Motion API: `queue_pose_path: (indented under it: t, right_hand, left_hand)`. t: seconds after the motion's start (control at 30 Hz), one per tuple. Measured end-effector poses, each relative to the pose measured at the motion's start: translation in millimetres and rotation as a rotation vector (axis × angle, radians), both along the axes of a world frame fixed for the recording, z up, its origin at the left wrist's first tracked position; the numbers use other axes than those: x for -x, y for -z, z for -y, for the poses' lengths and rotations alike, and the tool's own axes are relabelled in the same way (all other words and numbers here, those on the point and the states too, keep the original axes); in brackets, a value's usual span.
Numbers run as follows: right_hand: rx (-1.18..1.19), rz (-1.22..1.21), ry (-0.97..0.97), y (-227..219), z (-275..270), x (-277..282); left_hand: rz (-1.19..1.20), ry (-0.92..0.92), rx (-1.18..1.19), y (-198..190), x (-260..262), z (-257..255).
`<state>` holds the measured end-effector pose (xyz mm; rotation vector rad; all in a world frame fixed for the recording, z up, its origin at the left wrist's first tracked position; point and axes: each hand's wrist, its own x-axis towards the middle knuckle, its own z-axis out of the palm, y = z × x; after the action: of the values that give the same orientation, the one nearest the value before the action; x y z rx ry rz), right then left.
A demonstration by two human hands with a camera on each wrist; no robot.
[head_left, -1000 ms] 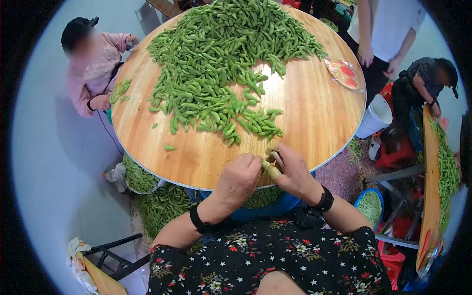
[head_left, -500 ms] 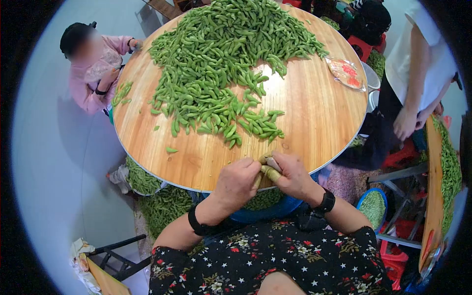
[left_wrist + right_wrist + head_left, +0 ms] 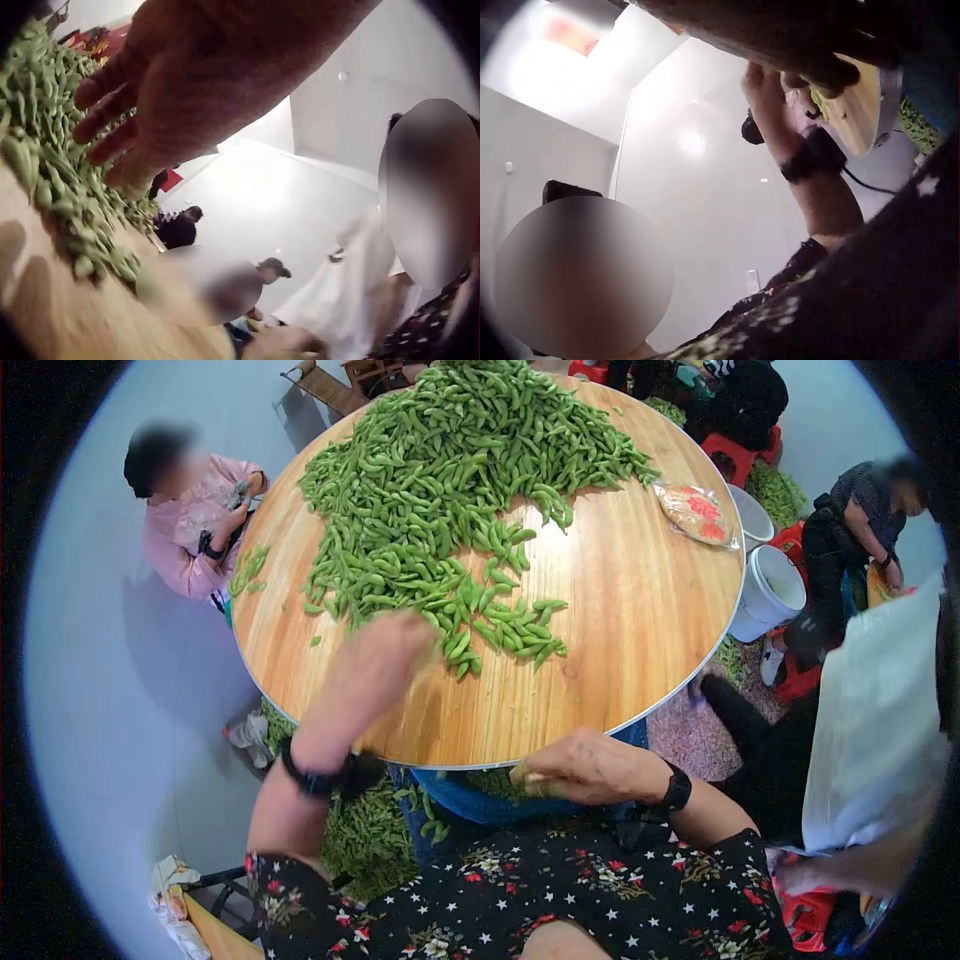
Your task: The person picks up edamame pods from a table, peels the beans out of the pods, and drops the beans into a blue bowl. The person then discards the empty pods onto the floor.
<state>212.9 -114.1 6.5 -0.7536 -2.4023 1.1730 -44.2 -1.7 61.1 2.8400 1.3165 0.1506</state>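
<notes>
In the head view the left hand [image 3: 388, 658], blurred, is over the near edge of the pile of green pods [image 3: 430, 490] on the round wooden table [image 3: 620, 630]. The left wrist view shows that hand [image 3: 172, 97] with its fingers spread and loosely bent beside the pods [image 3: 45, 112], holding nothing visible. The right hand [image 3: 595, 768] is over the table's near rim, above a blue tub [image 3: 460, 805]; its fingers are bent together. Whether something lies between its fingertips is too unclear to tell. In the right wrist view this hand [image 3: 780, 37] is dark and partly cut off.
A bagged item [image 3: 697, 513] lies at the table's right. A person in pink [image 3: 200, 510] sits at the left. White buckets [image 3: 775, 585] stand at the right, near another seated person [image 3: 865, 530]. Someone in white [image 3: 870, 710] is close on the right. More pods [image 3: 365, 840] lie below the table.
The hands were together at the near rim and have parted. The left hand has moved up and left to the pile, the right slightly down. The person in white has shifted down the right side.
</notes>
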Motion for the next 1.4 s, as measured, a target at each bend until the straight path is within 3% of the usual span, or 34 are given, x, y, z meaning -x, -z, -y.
queue_pose_path:
  t: [0.1,0.2,0.3,0.37,0.5,0.6,0.67,0.7,0.77,0.87,0.97,1.2,1.4]
  right_hand:
    - [0.126,0.006,0.192,5,-1,2]
    - [0.207,-0.192,0.324,14,-1,-1]
    - [0.309,-0.246,0.298,14,-4,-10]
    - [0.545,-0.277,0.310,14,-3,-12]
    - [0.589,-0.355,0.351,15,-5,-11]
    - [0.580,-0.397,0.375,12,-11,-7]
    - [0.541,-0.481,0.476,11,-15,-4]
    - [0.545,-0.481,0.486,9,-18,-2]
    - [0.644,-0.618,0.510,2,-23,2]
    - [0.639,-0.676,0.516,2,-27,10]
    - [0.597,-0.688,0.550,2,-25,17]
    - [0.663,-0.724,0.554,6,-20,17]
    - [0.727,-0.737,0.527,-3,-13,17]
  left_hand:
    - [0.098,0.113,-0.245,16,-26,-89]
    - [0.068,0.176,-0.408,39,-37,-141]
    - [-0.025,0.195,-0.462,45,-38,-152]
    - [-0.074,0.159,-0.355,45,-32,-154]
    - [-0.155,0.112,-0.485,40,-30,-141]
    - [-0.008,0.142,-0.517,29,-38,-106]
    - [0.449,0.178,-0.301,27,-49,-74]
    - [0.452,0.185,-0.293,24,-55,-52]
    - [0.747,0.100,0.063,20,-65,-6]
    - [0.826,0.049,0.289,31,-69,35]
    - [0.875,0.091,0.178,52,-70,46]
    - [0.941,-0.034,0.442,47,-70,60]
    - [0.958,0.005,0.360,42,-67,67]
